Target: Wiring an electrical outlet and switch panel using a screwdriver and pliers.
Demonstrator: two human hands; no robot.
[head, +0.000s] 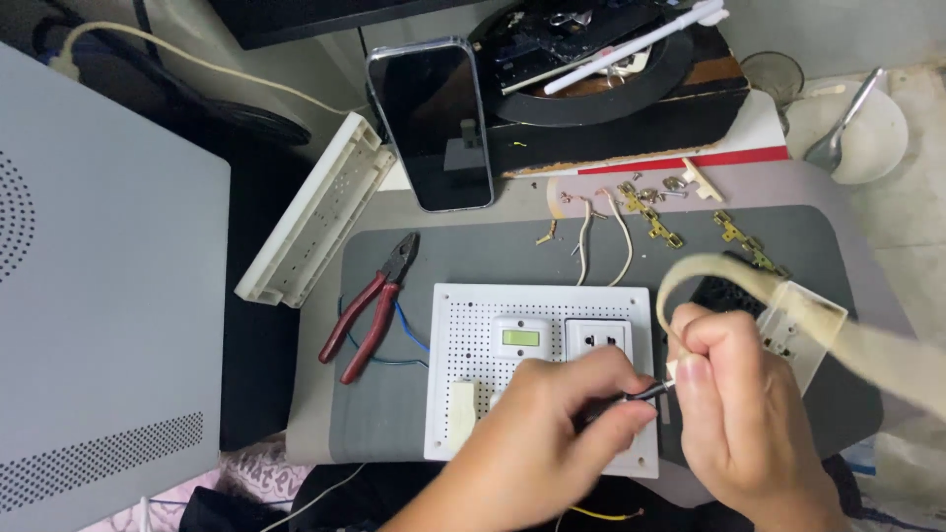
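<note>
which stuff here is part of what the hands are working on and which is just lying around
In use: left hand with a dark tool; right hand with beige tape; white board.

Lying about: pliers, phone, brass clips, spoon, white casing.

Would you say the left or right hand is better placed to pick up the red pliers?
Probably the left hand: it is nearer the red pliers, though it holds a dark thin tool. The right hand grips pale tape.
</note>
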